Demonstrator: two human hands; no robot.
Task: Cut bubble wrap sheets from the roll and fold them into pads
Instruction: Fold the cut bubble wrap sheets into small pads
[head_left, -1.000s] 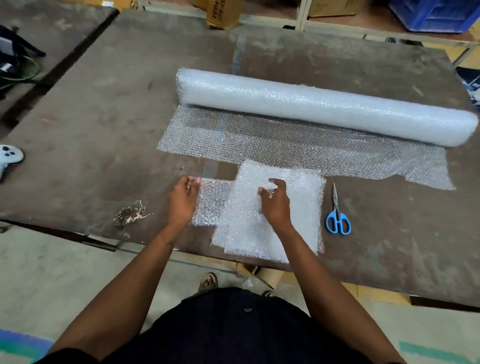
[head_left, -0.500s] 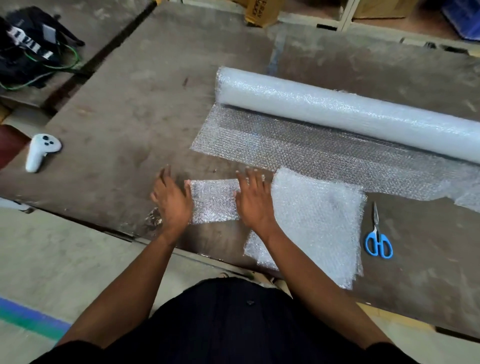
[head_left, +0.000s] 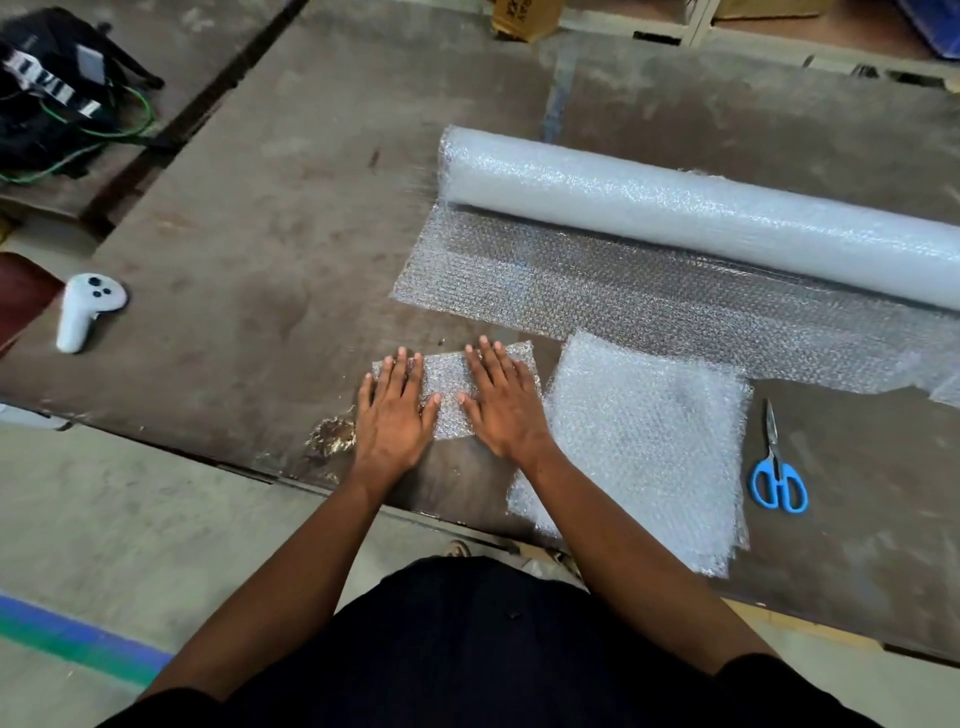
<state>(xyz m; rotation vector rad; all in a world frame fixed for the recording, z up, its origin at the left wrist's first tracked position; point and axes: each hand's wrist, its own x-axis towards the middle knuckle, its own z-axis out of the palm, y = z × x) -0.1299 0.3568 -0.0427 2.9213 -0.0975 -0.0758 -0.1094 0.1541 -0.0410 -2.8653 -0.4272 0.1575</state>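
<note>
A: Small folded pad of clear bubble wrap (head_left: 451, 387), where does it lie?

B: Flat on the worn dark wooden table (head_left: 260, 218), under both palms. The left hand (head_left: 393, 415) presses its left part and the right hand (head_left: 503, 405) its right part, all fingers straight and spread, nothing curled round it. A strip of the pad shows between the thumbs.

A: What room is there around the hands?

B: The table's near edge runs just behind the wrists. Left of the left hand there is bare wood, with a chipped pale patch (head_left: 332, 435) just beside the wrist, and a white handheld controller (head_left: 85, 310) well apart near the table's left edge. Just right of the right hand lies a larger stack of cut clear bubble wrap sheets (head_left: 654, 447), its near corner overhanging the table's edge. Beyond that stack lie blue-handled scissors (head_left: 777, 470), blades pointing away.

A: And ahead of the fingertips?

B: The unrolled clear sheet (head_left: 597, 291) starts close beyond them, leading to the long white bubble wrap roll (head_left: 675, 208) farther on.

A: How does the pad look?

B: Rectangular, glittery, denser than the single unrolled layer.
</note>
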